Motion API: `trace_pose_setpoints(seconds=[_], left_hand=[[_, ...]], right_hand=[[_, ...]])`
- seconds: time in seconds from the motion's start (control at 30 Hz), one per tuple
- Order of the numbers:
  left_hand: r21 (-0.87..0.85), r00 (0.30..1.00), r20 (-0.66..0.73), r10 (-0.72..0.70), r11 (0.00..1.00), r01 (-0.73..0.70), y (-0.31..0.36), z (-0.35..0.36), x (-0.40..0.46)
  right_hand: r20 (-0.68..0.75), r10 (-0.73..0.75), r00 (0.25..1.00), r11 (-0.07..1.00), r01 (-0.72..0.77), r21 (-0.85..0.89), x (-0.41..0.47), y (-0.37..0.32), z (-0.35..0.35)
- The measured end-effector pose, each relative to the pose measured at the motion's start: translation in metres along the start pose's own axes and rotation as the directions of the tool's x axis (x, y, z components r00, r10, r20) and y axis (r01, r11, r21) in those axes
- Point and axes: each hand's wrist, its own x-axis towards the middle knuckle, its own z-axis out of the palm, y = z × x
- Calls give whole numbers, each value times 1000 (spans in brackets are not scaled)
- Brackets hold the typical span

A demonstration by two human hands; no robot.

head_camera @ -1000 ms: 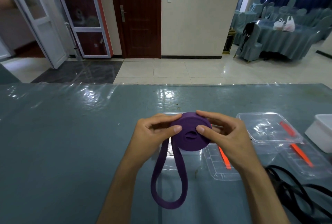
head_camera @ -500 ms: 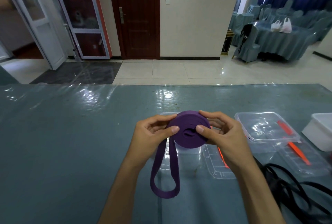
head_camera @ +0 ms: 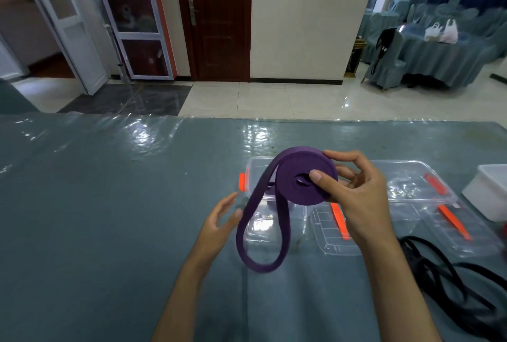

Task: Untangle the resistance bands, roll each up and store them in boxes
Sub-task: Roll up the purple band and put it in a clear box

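Note:
My right hand [head_camera: 359, 193] grips the rolled part of a purple resistance band [head_camera: 301, 177], thumb pressed on the roll's centre, fingers behind it. The unrolled end hangs down as a loop toward the table. My left hand [head_camera: 219, 221] is off the band, fingers relaxed, just left of the hanging loop. Below the roll stands a clear plastic box [head_camera: 263, 221] with an orange latch. A tangle of black bands [head_camera: 450, 287] lies on the table at the right.
A clear lid [head_camera: 329, 234] with an orange clip lies beside the box. Another clear box and lid [head_camera: 417, 185] sit further right, then a white container [head_camera: 488, 191]. The table [head_camera: 109, 204] has a blue-grey cloth under plastic film.
My left hand has let go of the roll and dropped down to the left. My right hand alone now holds the roll, raised slightly and shifted right; the loop has grown shorter.

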Motion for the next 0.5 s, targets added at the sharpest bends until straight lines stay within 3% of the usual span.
trace_pose_setpoints(seconds=[0.13,0.23,0.37,0.5], left_hand=[[-135,954,-165,-252,963,232,-67,22,-14],[-281,928,-84,-364,902,328,-96,48,-24],[-399,915,-7,-403,841,367,-105,70,-21],[-439,912,-71,-405,833,336,-112,83,-23]], right_hand=[[-5,-14,1000,1000,14,1,-9,-2,1],[-14,-9,1000,1000,9,-6,-14,-5,2],[-38,-8,999,1000,8,2,-20,-6,-4],[-102,0,995,1000,0,-3,-25,-8,-14]])
